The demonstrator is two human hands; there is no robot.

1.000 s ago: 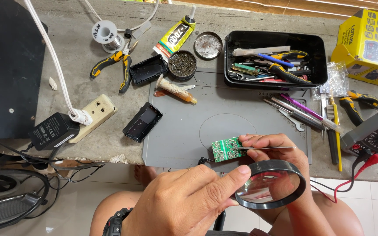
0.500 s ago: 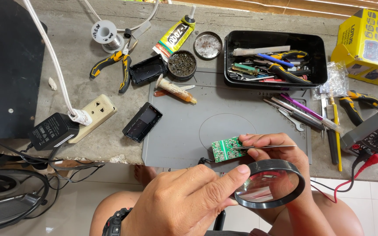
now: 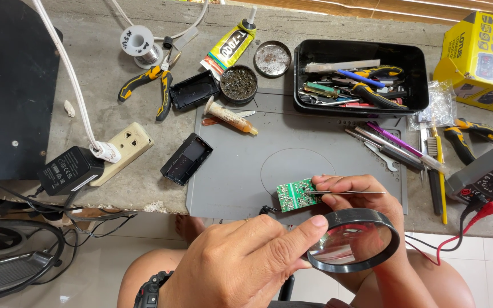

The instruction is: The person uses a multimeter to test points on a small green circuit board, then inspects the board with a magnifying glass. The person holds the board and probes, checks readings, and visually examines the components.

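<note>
The left hand point(image 3: 241, 262) grips the rim of a black magnifying glass point(image 3: 353, 239), held low over the near edge of the grey mat point(image 3: 235, 171) on the worktop point(image 3: 104, 97). The right hand point(image 3: 366, 197) pinches a small green circuit board point(image 3: 294, 194) and thin tweezers point(image 3: 349, 193), just above the lens.
</note>
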